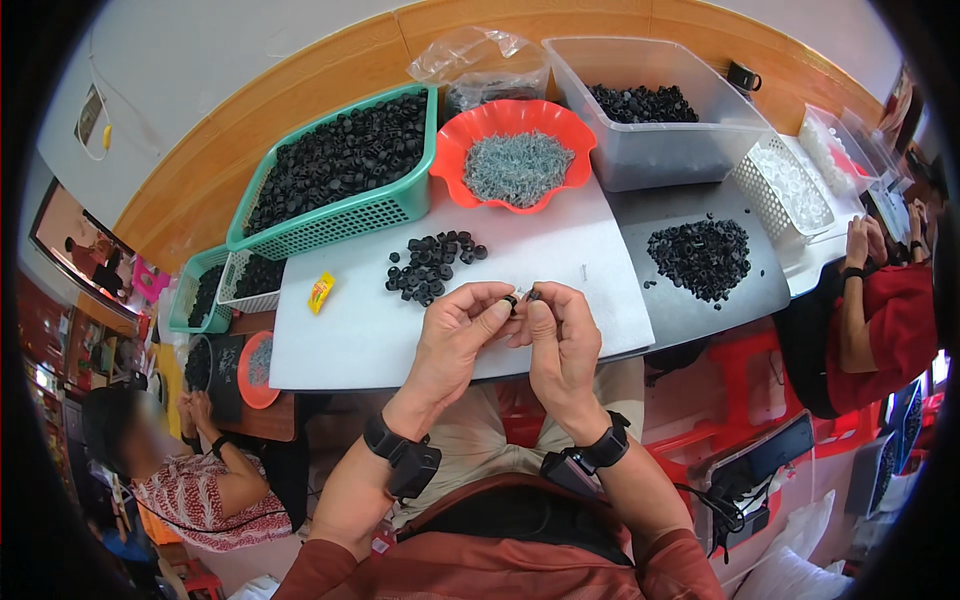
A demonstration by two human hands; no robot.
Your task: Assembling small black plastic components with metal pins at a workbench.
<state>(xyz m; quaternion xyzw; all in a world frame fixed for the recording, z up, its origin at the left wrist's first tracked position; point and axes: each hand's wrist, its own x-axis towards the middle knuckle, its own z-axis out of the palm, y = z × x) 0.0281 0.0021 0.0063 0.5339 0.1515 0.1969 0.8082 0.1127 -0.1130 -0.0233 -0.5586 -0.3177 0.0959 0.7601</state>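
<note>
The bench [350, 340] carries a green basket [400, 205] of black caps, a clear bin [650, 150] and a red bowl [455, 150] of grey screws. A loose pile of black caps [432, 265] lies just ahead of both hands. Left hand [455, 335] and right hand [562, 345] meet fingertip to fingertip, each pinched on a small black cap [511, 300] above the bench's near edge.

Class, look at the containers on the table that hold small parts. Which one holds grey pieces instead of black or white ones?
The red scalloped bowl, between the green basket and the clear tub. It alone holds grey metal pieces; those two hold black parts.
</note>
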